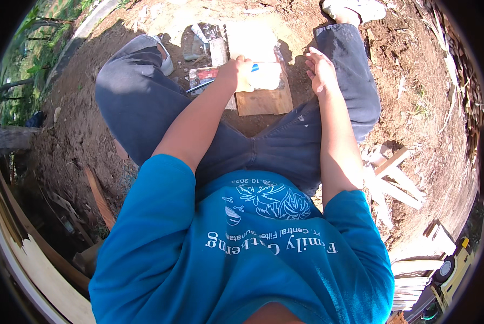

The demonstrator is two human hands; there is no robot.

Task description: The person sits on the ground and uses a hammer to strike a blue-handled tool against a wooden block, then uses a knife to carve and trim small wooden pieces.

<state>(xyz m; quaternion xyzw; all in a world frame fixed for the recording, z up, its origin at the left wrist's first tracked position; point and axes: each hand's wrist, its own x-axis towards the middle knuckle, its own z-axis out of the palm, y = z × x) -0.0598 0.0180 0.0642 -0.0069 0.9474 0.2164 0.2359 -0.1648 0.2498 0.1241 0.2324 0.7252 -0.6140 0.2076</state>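
My left hand (239, 74) is closed around a slim, blue-ended tool (255, 67), whose long thin part points down to the left; its exact kind cannot be made out. The hand rests at the edge of a pale, sunlit piece (267, 78), washed out by glare, above a brown wooden block (263, 102). Just beyond lies a bright white flat surface (250, 40), also overexposed. Beside my right knee, my right hand (322, 71) is raised with fingers apart and nothing in it.
Left of the block are a red-marked box (201, 77), a small wooden piece (218, 51) and a clear plastic bag (197, 43). Wood offcuts (396, 178) lie on the soil at right. Long boards (47, 270) stand at lower left; a yellow machine (454, 270) sits at lower right.
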